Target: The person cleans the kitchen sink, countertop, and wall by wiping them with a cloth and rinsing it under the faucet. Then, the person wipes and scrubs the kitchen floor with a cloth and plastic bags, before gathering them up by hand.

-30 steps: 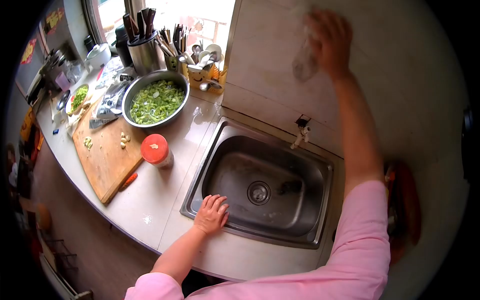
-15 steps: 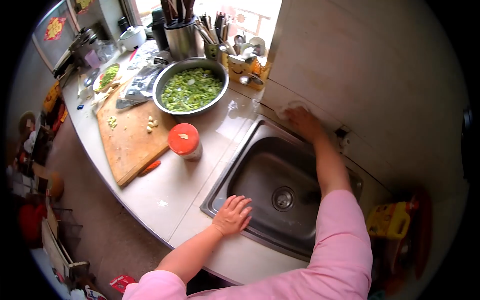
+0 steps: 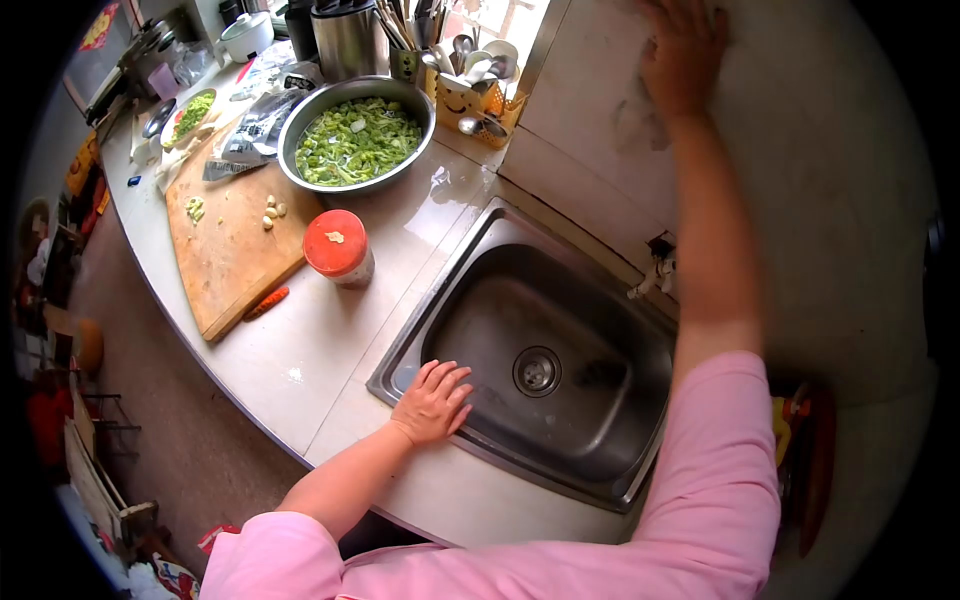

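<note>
While a tiled wall [image 3: 590,110] rises behind the pale counter [image 3: 330,370], a person in pink [image 3: 480,572] works at a steel sink [image 3: 480,310], near a metal bowl [image 3: 412,102] of chopped greens [image 3: 358,140]. The left hand [image 3: 432,403], fingers loosely spread, rests on the near rim; well apart, the right hand [image 3: 688,50] is raised at the wall, its grip impossible to tell. Nearby stands a red-lidded jar [image 3: 337,247].

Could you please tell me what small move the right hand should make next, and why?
Probably a short downward stroke along the pale, tiled wall: the bare right hand is raised there, and a blurred grey patch shows just beside it.
</note>
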Motion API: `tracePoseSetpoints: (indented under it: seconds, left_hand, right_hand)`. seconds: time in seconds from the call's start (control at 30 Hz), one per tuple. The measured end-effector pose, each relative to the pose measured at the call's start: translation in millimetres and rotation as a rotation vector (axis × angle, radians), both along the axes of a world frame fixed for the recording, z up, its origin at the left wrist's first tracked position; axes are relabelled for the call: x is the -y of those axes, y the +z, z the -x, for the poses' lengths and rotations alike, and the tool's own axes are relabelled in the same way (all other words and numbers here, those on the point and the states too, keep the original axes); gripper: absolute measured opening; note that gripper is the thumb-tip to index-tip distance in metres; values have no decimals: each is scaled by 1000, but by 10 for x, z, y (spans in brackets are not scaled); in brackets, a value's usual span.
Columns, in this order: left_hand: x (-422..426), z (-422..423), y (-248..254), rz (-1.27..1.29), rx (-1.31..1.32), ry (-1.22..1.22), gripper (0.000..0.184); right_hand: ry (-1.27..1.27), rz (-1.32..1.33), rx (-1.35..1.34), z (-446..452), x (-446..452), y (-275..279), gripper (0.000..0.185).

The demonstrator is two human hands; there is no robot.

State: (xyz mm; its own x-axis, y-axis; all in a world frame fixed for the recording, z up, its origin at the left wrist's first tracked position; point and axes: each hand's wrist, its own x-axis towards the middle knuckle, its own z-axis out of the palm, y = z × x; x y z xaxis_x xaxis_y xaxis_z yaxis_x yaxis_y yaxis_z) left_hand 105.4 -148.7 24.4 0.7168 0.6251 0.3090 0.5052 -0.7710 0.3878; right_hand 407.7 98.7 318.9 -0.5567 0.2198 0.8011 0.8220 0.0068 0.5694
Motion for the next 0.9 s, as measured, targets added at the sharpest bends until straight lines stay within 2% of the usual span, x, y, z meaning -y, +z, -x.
tracePoseSetpoints:
  seconds: [0.07,0.17,0.23,0.3,0.37,0.4,0.5,0.6,0.63,0.7,0.73,0.8,0.9]
  left_hand:
    - [-13,-4,-6,2,3,1,27]
    - [-4,5,-13,13,-5,0,27]
    - [-19,17,-13,15,-8,9,27]
    - [-14,23,-17,22,-1,2,28]
    - [-28,68,-34,18,-12,-3,30]
    - [-39,63,-25,25,-14,-3,30]
    - [-23,-3,-8,27,20,-18,27]
    - [-6,15,-13,17,22,-9,27]
    - [3,20,-23,16,27,-4,27]
    - [3,15,-41,12,28,4,27]
    - [4,14,-32,26,27,4,27]
    - [7,6,-36,16,1,5,28]
    - [19,-33,-6,22,-20,-2,28]
  right_hand:
    - [28,247,-97,4,-199,-375,26]
    - [78,557,20,-58,-264,-1452,26]
    - [119,749,11,-119,-122,-2174,27]
    - [42,946,-88,-261,6,-2896,30]
    - [33,1023,-195,-242,121,-3073,31]
    - [9,1066,-243,-290,195,-3083,31]
    - [-171,1191,224,-444,252,-2612,30]
    - [-152,1040,188,-596,606,-1697,28]
    - [-128,1030,82,-700,736,-1388,27]
    - [-205,755,246,-997,1089,-769,25]
    - [-207,693,234,-1201,1224,-545,27]
    - [-251,474,246,-1523,1393,-345,32]
    - [-281,276,-37,-1766,1457,-605,35]
